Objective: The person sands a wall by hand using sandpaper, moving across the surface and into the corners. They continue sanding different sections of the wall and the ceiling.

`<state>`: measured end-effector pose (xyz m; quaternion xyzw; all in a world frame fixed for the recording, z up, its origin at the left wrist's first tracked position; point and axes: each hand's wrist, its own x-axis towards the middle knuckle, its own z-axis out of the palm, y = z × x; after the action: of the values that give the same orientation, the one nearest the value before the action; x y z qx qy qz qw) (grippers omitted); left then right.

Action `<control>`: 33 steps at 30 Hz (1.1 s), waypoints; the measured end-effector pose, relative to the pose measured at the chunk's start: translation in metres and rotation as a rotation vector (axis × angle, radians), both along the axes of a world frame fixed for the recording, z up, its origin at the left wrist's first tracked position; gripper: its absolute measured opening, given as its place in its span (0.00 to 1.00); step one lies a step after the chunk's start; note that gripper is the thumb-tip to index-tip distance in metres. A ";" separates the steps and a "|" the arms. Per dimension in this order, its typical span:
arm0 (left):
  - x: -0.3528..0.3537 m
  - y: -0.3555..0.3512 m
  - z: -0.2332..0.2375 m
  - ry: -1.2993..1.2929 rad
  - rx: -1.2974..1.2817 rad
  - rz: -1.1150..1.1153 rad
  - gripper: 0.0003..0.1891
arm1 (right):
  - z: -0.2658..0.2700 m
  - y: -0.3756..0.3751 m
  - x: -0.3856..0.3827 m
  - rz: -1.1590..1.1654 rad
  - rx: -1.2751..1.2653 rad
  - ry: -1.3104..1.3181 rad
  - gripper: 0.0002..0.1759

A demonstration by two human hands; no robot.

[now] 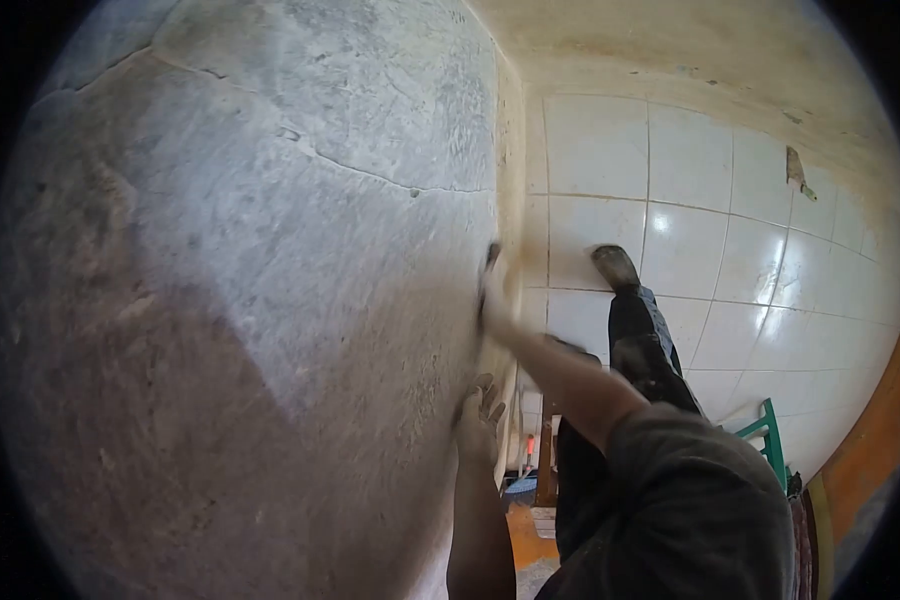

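Observation:
A broad grey plastered surface [300, 250] with long cracks fills the left of the view and ends in a cream-coloured edge [510, 150]. My right hand [495, 312], smeared by motion, is at this edge with its fingers closed. A thin dark tool [491, 258] shows at the hand; its kind is too blurred to tell. Lower down, my left hand [478, 415] rests against the grey surface near the same edge. Its fingers are apart and I see nothing in them.
White tiles [695, 150] lie beyond the edge, with my shod foot [615, 267] in front of them. A green plastic frame [773, 440] is at lower right. Below my arms are brown wooden legs [547, 470] and an orange-handled tool [530, 447].

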<state>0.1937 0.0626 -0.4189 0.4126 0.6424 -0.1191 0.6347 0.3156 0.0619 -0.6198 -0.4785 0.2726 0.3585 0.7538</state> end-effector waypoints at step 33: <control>0.013 0.003 -0.021 -0.052 -0.112 -0.040 0.28 | -0.027 0.014 0.008 0.138 -0.280 -0.440 0.46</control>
<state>0.2063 0.0652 -0.4395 0.3921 0.6099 -0.1567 0.6706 0.3240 0.0756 -0.6469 -0.6620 0.1158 0.2551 0.6952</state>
